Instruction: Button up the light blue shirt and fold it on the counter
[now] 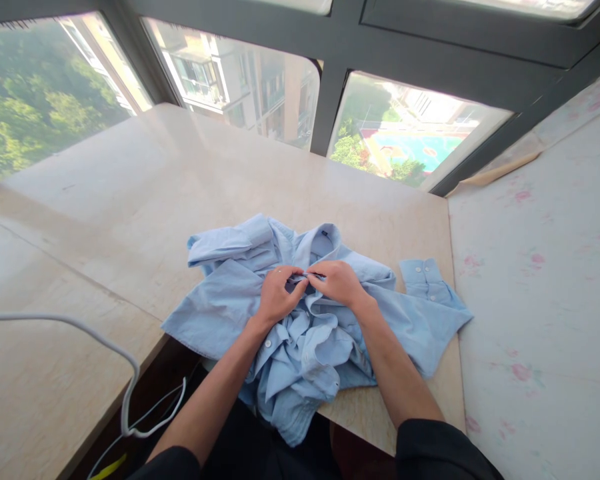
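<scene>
a pale stone ledge (105,213) is partly covered by a light blue shirt (220,293), its body draped over the near edge. the body's long axis is aimed away from that edge, collar (330,240) foremost; the widest spread is made sideways by the sleeves. below the collar, the front edge is pinched by the fingertips of the left hand (277,293) and right hand (336,280). work there is judged unfinished: the lower front is left parted and bunched, a white button (267,344) exposed; whether higher ones are fastened cannot be told.
</scene>
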Action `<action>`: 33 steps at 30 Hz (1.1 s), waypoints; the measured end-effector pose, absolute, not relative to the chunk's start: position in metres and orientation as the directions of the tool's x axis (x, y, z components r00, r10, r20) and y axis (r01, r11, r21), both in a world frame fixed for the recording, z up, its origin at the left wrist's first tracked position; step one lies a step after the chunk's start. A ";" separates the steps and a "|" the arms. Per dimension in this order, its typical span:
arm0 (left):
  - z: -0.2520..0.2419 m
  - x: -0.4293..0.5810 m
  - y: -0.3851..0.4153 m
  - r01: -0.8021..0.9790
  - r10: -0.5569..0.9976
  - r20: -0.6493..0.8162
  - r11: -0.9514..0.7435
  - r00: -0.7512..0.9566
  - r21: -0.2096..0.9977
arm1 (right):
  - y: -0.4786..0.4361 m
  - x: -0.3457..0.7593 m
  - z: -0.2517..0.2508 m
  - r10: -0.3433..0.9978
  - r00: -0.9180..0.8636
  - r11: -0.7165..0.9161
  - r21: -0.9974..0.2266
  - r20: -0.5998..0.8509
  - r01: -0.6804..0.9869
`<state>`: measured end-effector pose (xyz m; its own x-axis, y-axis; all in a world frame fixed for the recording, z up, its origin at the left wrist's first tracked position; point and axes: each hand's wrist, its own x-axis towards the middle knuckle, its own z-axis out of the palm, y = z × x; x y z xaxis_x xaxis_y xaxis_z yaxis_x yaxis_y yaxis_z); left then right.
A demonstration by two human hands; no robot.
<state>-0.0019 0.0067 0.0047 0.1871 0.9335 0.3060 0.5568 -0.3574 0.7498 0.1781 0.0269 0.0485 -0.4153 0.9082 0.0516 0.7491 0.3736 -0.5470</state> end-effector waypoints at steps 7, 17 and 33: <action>0.008 0.006 0.006 0.655 0.935 0.318 -0.340 0.157 0.675 | 0.026 0.175 0.049 0.886 -0.463 0.403 -0.522 0.017 0.752; 0.008 0.008 0.003 0.722 0.917 0.336 -0.382 0.216 0.577 | 0.028 0.179 0.043 0.879 -0.477 0.381 -0.626 0.017 0.680; -0.006 0.000 0.008 0.655 0.900 0.354 -0.430 0.254 0.622 | 0.025 0.173 0.043 0.925 -0.379 0.277 -0.619 -0.036 0.735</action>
<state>-0.0002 0.0083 -0.0060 0.2545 0.8999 0.3540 0.6548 -0.4297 0.6217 0.1726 0.0247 0.0433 -0.3789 0.9248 -0.0357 0.7347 0.2771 -0.6192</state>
